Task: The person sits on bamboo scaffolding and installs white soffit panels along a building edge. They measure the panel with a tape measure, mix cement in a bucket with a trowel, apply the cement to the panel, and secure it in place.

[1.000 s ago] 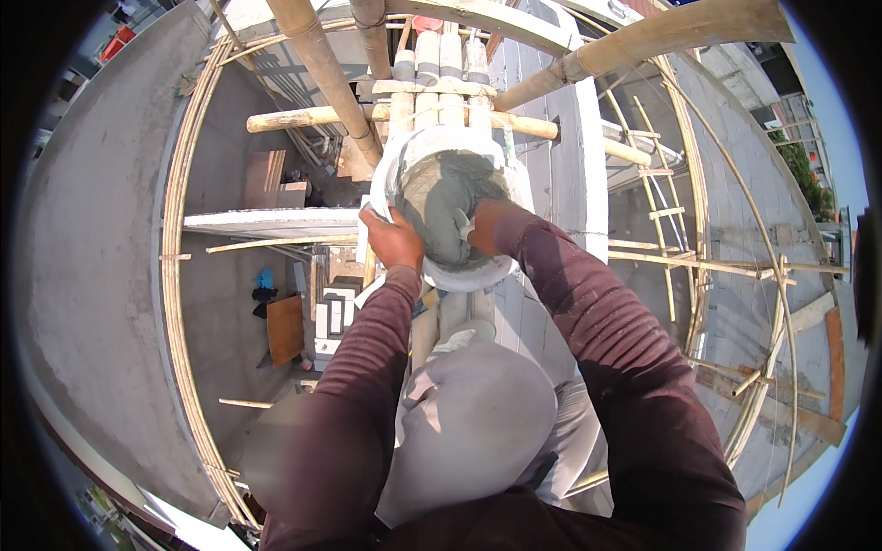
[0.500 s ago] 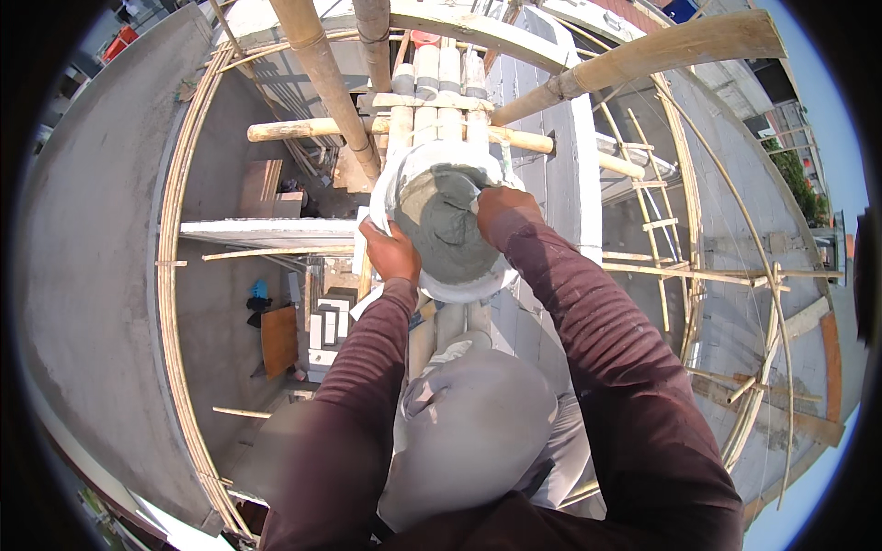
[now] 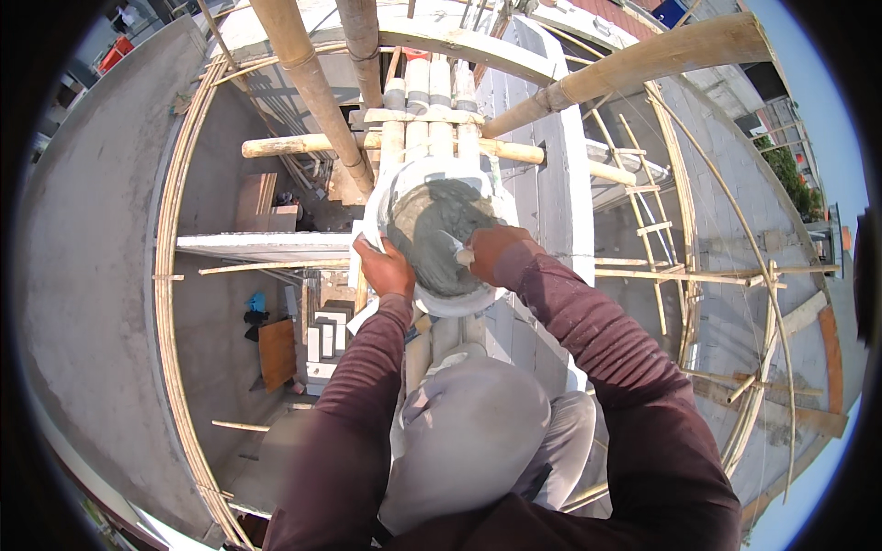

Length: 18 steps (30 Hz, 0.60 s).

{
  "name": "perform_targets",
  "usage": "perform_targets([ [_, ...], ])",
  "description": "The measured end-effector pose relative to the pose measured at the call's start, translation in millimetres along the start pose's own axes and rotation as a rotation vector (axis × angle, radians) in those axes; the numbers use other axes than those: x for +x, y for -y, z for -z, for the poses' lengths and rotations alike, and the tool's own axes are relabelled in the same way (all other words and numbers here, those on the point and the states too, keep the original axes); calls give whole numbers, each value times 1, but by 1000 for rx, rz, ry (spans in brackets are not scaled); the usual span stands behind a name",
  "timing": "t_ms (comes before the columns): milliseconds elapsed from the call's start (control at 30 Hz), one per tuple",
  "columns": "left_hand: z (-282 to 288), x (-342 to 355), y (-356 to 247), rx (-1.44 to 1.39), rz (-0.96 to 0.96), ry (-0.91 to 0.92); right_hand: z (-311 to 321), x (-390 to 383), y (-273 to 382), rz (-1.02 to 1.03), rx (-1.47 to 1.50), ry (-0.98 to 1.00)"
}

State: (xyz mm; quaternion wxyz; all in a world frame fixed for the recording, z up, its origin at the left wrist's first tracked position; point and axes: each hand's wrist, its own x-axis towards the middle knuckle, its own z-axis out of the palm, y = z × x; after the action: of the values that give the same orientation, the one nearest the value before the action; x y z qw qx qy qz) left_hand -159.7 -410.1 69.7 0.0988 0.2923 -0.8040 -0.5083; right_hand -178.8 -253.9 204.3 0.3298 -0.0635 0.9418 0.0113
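A white bucket point(image 3: 375, 209) stands on the bamboo poles in front of me, holding wet grey mortar point(image 3: 432, 213). My left hand point(image 3: 387, 269) is closed on the bucket's left rim, thumb toward the inside. At the right side of the bucket, my right hand point(image 3: 502, 253) is wrapped round the light handle of a trowel point(image 3: 465, 257). Only a small pale part of its blade shows; the rest is sunk in the mortar, so its shape is hidden. The mortar's surface is rough, with smears up the inner wall.
Bamboo poles point(image 3: 418, 133) run lengthwise under the bucket, tied to a crosspiece point(image 3: 322, 145). Thick slanting poles point(image 3: 634, 69) rise beyond it. A pale block wall point(image 3: 571, 165) stands close on the right. Far below on the left lie white blocks point(image 3: 322, 340) and a brown board point(image 3: 277, 354).
My right hand has drawn the trowel slightly nearer to me through the mortar, whose surface is reshaped. The left hand still grips the rim. The view has shifted slightly.
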Motion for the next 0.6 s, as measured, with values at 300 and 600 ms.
perform_targets([
  [300,-11,1,8,0,-47,-65,-23,10,19,68,-131,53],
  [600,-22,-4,8,-35,-68,-54,-26,60,45,157,-243,-222],
])
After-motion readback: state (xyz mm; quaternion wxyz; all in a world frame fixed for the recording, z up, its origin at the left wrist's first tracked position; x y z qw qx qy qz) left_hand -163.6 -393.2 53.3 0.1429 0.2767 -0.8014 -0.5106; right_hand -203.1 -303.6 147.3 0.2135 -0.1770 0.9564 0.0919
